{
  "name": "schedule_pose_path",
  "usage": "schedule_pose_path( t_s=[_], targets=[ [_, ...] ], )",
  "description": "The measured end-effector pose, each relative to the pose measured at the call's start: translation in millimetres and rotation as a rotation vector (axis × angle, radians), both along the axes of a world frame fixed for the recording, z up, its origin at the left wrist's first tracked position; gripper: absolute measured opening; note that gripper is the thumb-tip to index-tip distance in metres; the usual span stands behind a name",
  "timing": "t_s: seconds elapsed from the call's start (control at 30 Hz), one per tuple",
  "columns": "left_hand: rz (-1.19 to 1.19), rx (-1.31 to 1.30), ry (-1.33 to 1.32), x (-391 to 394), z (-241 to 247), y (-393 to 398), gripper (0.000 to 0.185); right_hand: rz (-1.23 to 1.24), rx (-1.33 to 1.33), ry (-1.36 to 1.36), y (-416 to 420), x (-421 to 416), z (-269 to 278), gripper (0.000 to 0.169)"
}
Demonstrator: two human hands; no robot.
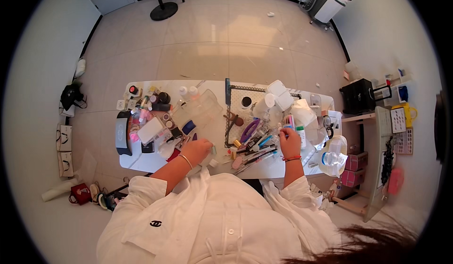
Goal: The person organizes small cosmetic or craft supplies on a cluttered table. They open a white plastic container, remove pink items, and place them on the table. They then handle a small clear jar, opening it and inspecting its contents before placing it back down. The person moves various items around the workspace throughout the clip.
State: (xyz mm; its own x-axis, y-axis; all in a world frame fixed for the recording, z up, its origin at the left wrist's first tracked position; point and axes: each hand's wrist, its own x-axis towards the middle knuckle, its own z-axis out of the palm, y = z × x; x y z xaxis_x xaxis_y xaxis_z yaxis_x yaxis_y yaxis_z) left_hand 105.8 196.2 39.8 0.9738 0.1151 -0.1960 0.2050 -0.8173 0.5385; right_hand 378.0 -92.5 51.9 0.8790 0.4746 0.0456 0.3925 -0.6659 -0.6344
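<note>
At the near middle of the table, my left hand [199, 151] has a small pale glass bottle [213, 148] at its fingertips. A small white piece [213, 163] lies just below it. My right hand [290, 143] is curled beside a white bottle with a green cap [300, 136]; whatever its fingertips may pinch is too small to tell. Between the hands lies a heap of pens and brushes [258, 152], with a purple curved tool [250, 130] on its far side. A gold-capped bottle [237, 143] sits at the heap's left edge.
Jars, tubes and a white box [151, 130] crowd the table's left side, near a grey-and-black lamp-like device [123, 133]. A white pump bottle [264, 105], a dotted mat [236, 103] and crumpled white tissue [302, 112] lie beyond the pens. A tray [336, 144] holds a clear bottle at right.
</note>
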Motion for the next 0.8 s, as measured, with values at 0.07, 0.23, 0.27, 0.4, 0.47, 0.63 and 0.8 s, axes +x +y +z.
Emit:
schedule_pose_path(
  t_s=[0.07, 0.23, 0.27, 0.4, 0.47, 0.63, 0.8],
  targets=[
    [0.013, -0.023, 0.006, -5.7, -3.0, -7.4, 0.032, -0.012, 0.002, -0.038, -7.3, 6.3, -2.1, 0.008],
    [0.037, 0.051, 0.037, -3.7, 0.9, -18.1, 0.036, 0.013, 0.003, -0.025, -9.3, 1.8, 4.3, 0.009],
    [0.038, 0.064, 0.035, -2.5, -4.5, -18.1, 0.034, 0.032, 0.006, -0.027, -7.5, -1.3, 2.3, 0.01],
    [0.039, 0.124, -0.01, -2.5, -21.2, -16.9, 0.027, 0.213, -0.013, -0.01, 16.1, -26.3, -11.3, 0.012],
    [0.02, 0.138, 0.035, -0.6, -26.0, -16.2, 0.025, 0.281, -0.04, -0.018, 28.8, -39.1, -18.7, 0.013],
    [0.028, 0.14, 0.036, -2.5, -21.4, -18.0, 0.018, 0.252, -0.117, -0.015, 61.9, -42.4, -33.3, 0.021],
    [0.053, 0.139, -0.036, -5.7, -28.0, -16.6, 0.012, 0.273, -0.326, -0.037, 110.2, -22.0, -27.2, 0.029]
  ],
)
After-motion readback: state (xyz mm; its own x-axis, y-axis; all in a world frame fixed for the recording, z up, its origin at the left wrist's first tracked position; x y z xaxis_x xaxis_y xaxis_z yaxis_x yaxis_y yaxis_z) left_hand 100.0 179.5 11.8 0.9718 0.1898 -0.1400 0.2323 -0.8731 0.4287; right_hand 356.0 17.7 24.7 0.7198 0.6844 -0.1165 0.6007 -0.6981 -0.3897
